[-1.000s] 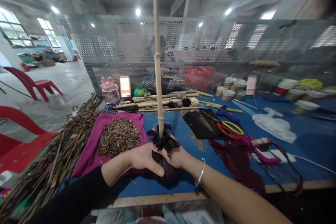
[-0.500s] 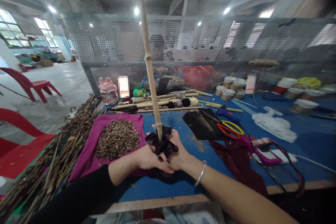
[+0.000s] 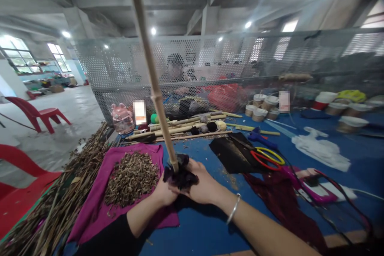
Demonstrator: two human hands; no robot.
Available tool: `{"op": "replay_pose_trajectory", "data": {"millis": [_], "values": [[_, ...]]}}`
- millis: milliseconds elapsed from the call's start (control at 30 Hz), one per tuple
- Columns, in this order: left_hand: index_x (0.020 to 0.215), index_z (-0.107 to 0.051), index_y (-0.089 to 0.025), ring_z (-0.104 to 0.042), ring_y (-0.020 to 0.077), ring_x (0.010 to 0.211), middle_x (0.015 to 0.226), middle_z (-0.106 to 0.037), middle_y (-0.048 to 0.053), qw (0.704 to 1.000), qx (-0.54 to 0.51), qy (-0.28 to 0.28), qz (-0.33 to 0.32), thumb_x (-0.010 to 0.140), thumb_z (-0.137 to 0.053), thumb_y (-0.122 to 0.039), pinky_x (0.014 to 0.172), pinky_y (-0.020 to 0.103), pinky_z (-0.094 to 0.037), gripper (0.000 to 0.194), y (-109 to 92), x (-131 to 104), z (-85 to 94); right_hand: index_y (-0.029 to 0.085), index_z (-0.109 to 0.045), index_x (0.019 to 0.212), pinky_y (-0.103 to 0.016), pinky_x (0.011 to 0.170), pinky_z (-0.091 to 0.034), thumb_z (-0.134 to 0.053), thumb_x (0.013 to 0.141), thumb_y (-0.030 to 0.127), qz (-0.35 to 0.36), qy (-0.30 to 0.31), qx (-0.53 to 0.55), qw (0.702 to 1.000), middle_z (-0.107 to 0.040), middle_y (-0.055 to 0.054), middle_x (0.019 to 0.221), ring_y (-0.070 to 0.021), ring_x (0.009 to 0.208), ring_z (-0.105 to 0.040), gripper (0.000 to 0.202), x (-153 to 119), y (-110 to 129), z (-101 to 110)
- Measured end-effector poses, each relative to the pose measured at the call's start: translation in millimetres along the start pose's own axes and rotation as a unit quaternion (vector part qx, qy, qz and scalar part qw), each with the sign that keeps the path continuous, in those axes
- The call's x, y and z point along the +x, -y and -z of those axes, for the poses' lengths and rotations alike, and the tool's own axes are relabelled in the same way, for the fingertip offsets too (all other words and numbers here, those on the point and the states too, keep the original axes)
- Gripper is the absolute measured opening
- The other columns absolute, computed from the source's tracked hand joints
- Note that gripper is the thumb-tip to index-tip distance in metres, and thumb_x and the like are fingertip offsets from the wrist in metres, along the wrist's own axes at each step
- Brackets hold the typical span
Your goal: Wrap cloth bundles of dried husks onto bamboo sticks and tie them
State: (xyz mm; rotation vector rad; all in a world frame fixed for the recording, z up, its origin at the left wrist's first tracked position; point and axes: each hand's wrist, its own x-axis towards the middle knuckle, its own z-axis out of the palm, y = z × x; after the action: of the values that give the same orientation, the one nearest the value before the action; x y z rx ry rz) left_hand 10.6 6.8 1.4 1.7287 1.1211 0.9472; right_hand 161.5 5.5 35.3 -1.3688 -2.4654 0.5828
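Bamboo pole (image 3: 157, 98), one, lower end just right of magenta cloth (image 3: 93, 192), upper part leaning left. One dark cloth bundle (image 3: 181, 178) gathered round pole's end. Two hands: left (image 3: 164, 193) and right (image 3: 204, 183), both curled closed, holding bundle. One dried heap (image 3: 132, 178) on magenta cloth, inside its edges; stalks (image 3: 60, 192) along left side. Open blue tabletop (image 3: 198, 224) right of magenta cloth, up to one black sheet (image 3: 226, 155).

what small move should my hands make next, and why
Perhaps tip the bamboo stick more upright: it leans well to the left, and its lower end sits in the bunched dark cloth, which the left hand and right hand clasp from both sides.
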Motion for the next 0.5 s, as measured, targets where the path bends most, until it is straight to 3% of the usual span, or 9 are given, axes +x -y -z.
{"op": "replay_pose_trajectory", "data": {"millis": [67,133,200,267,333,400,500], "values": [[0.084,-0.069,-0.016,-0.063,0.0255,0.088,0.09,-0.072,0.01,0.997,-0.041,-0.025,0.068,0.065,-0.069,-0.035,0.087,0.041,-0.051,0.027,7,2,-1.7,0.02,-0.029,0.146,-0.047,0.099,-0.039,-0.073,0.065,0.043,-0.03,0.015,0.09,0.995,-0.048,-0.016,0.138,-0.0322,0.122,-0.048,0.095,-10,-19,9],[0.082,-0.068,-0.014,-0.063,0.0243,0.08,0.084,-0.071,0.009,0.994,-0.034,-0.026,0.101,0.066,-0.068,-0.038,0.077,0.039,-0.053,0.029,12,2,-2.3,0.016,-0.023,0.147,-0.042,0.096,-0.043,-0.071,0.067,0.038,-0.055,-0.029,0.147,0.987,-0.049,-0.017,0.136,-0.0279,0.117,-0.052,0.097,-22,-31,21],[0.077,-0.067,-0.014,-0.062,0.0234,0.078,0.081,-0.07,0.008,0.994,-0.016,-0.015,0.108,0.066,-0.068,-0.041,0.075,0.037,-0.052,0.029,13,1,-1.7,0.018,-0.032,0.143,-0.039,0.099,-0.04,-0.062,0.075,0.025,-0.01,-0.119,0.145,0.982,-0.051,-0.012,0.134,-0.0229,0.117,-0.051,0.075,-32,-31,32],[0.077,-0.067,-0.014,-0.061,0.0233,0.082,0.084,-0.07,0.008,0.996,0.006,0.001,0.094,0.067,-0.066,-0.043,0.08,0.037,-0.05,0.03,12,1,-0.2,0.022,-0.047,0.132,-0.037,0.103,-0.036,-0.054,0.077,0.015,0.095,-0.169,0.102,0.976,-0.052,-0.008,0.132,-0.0202,0.12,-0.047,0.056,-34,-20,38],[0.083,-0.067,-0.014,-0.06,0.0247,0.089,0.091,-0.07,0.01,0.996,0.032,0.017,0.078,0.069,-0.064,-0.043,0.087,0.039,-0.047,0.033,10,-1,1.5,0.021,-0.052,0.126,-0.037,0.102,-0.035,-0.054,0.076,0.011,0.179,-0.161,0.059,0.969,-0.053,-0.007,0.13,-0.0208,0.119,-0.045,0.051,-29,-6,36],[0.087,-0.067,-0.014,-0.059,0.0265,0.097,0.097,-0.07,0.011,0.995,0.076,0.037,0.049,0.072,-0.061,-0.045,0.095,0.042,-0.043,0.035,11,-2,3.4,0.018,-0.056,0.121,-0.037,0.094,-0.039,-0.054,0.075,0.009,0.195,-0.144,0.034,0.97,-0.061,-0.008,0.118,-0.0209,0.107,-0.05,0.046,-21,2,28],[0.086,-0.066,-0.016,-0.058,0.026,0.098,0.098,-0.07,0.01,0.989,0.123,0.078,0.011,0.076,-0.058,-0.044,0.097,0.042,-0.041,0.031,18,-6,6.2,0.016,-0.063,0.096,-0.033,0.079,-0.039,-0.053,0.076,0.007,0.202,-0.137,-0.011,0.97,-0.065,-0.006,0.091,-0.0189,0.086,-0.053,0.024,-16,-5,8]]}}
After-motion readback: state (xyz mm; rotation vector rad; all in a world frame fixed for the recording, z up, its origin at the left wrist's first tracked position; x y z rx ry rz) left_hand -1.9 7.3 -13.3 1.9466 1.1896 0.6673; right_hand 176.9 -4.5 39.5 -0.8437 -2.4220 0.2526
